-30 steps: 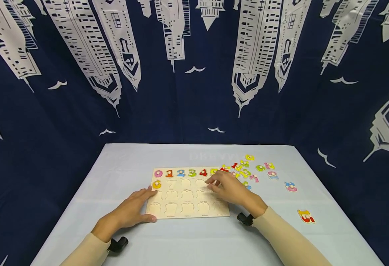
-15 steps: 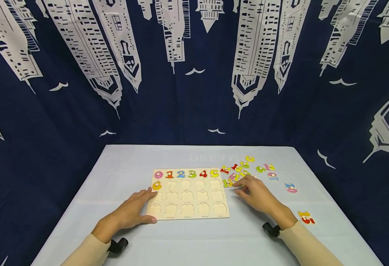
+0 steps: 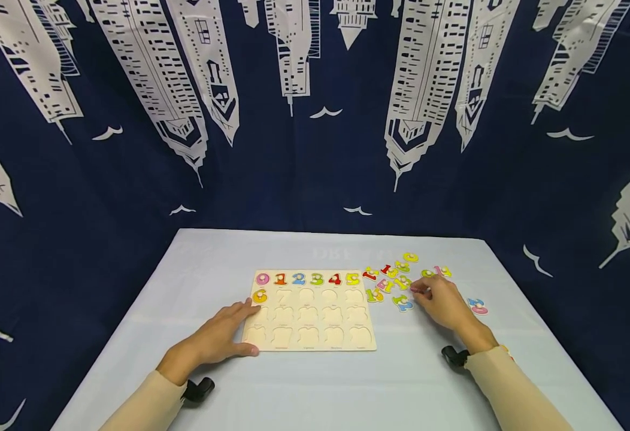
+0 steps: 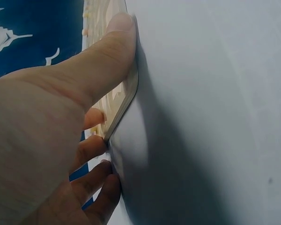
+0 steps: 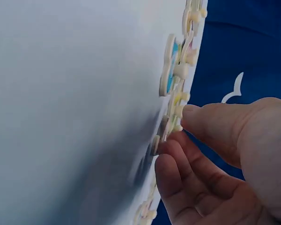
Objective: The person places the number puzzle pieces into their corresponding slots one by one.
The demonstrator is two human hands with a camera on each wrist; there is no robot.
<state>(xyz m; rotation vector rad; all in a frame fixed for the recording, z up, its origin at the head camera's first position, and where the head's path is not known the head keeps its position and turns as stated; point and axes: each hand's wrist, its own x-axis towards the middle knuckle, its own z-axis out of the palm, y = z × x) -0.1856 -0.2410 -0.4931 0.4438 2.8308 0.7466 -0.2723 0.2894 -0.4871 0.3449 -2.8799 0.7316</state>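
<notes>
**Right hand at loose number pieces, left hand steadying puzzle board**

Wooden puzzle board (image 3: 309,314) lying flat on the bench (image 3: 315,383), near centre, slightly left. Top row filled: 0 to 5 in colour; yellow 6 (image 3: 260,296) seated first in second row. All other cut-outs in the lower rows bare.

Left hand (image 3: 220,338) resting on the board's left edge and near-left corner. Fingers straight and spread, laid flat; thumb along the near edge. Confirmed in the left wrist view: thumb (image 4: 110,44) pressed against the thin board edge (image 4: 124,101), other fingertips touching at the corner.

Loose number pieces (image 3: 398,278) scattered on the bench just right of the board, clustered toward the far-right corner of it. Blue-and-yellow piece (image 3: 403,303) lying nearest the front of the cluster. Pink-and-blue piece (image 3: 478,306) lying apart, farther right.

Right hand (image 3: 444,305) placed inside the cluster, fingertips at a piece near its middle. In the right wrist view, thumb (image 5: 201,119) and curled fingers (image 5: 175,161) closing round the peg of one small piece (image 5: 166,129), a pinch; number on that piece not legible. More pegged pieces standing on edge beyond it in the same view.

Pale sleeves on both forearms, black wrist mounts visible. Dark blue curtain (image 3: 315,120) with white skyscraper print behind and around the bench.
</notes>
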